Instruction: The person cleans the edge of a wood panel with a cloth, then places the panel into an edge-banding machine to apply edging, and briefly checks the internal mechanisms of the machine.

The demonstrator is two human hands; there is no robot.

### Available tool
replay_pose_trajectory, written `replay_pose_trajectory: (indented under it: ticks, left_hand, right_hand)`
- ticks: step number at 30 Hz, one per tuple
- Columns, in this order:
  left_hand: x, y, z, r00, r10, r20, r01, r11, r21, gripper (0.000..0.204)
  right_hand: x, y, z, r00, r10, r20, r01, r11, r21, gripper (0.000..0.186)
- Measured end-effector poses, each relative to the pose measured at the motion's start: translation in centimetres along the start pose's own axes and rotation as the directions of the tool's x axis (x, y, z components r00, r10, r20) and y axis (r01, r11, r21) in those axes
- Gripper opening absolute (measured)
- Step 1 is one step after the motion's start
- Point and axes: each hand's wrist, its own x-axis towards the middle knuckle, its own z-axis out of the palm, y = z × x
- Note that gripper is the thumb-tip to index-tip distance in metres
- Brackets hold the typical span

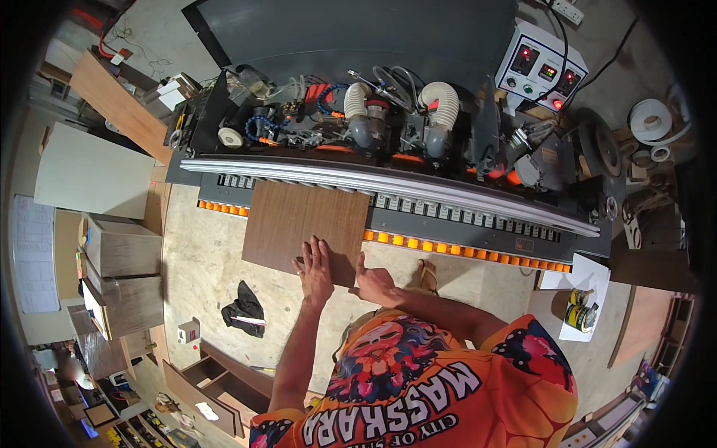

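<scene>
A flat brown wood-grain panel (306, 222) lies on the front rollers of an edge banding machine (388, 160), its far edge under the long metal pressure rail (418, 184). My left hand (317, 275) rests on the panel's near part, fingers stretched out over its surface. At the near right corner is my right hand (376, 285), its thumb pointing up along the side edge. The other fingers of that hand are bent at the corner and partly hidden.
Orange rollers (426, 246) line the machine's front edge. A control box (541, 69) with lit red lamps stands back right. Cabinets (125, 246) are at left. On the floor lie a black cloth or bag (243, 308) and an open drawer unit (216, 384). Yellow cans (579, 311) stand right.
</scene>
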Motion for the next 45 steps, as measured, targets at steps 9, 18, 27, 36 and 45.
replay_pose_trajectory:
  ticks: [9,18,27,36,45]
  left_hand:
    - [0.3,-2.5,-0.6,1.0,-0.012,0.005,0.012,1.0,-0.018,0.099]
    - [0.2,-5.5,-1.1,0.999,-0.033,0.006,0.034,0.998,-0.061,0.093]
    - [-1.3,-8.7,3.0,0.788,-0.517,-0.335,0.32,0.808,-0.495,0.097]
    - [-1.8,-12.7,6.0,0.682,-0.662,0.312,0.139,-0.302,-0.943,0.055]
    - [-0.9,-15.1,3.9,0.662,-0.586,0.467,0.245,-0.42,-0.874,0.036]
  right_hand:
    - [1.4,-2.2,0.2,0.995,-0.044,-0.094,0.045,0.999,0.013,0.113]
    - [3.5,-5.2,0.0,0.998,0.062,0.002,-0.062,0.998,0.027,0.109]
    - [5.4,-6.0,-4.7,0.991,0.038,0.131,-0.026,0.996,-0.088,0.087]
    - [15.8,-3.5,-20.5,0.694,0.12,-0.71,0.043,0.977,0.208,0.023]
    - [27.1,-1.2,-22.8,0.821,0.444,-0.36,-0.455,0.889,0.058,0.039]
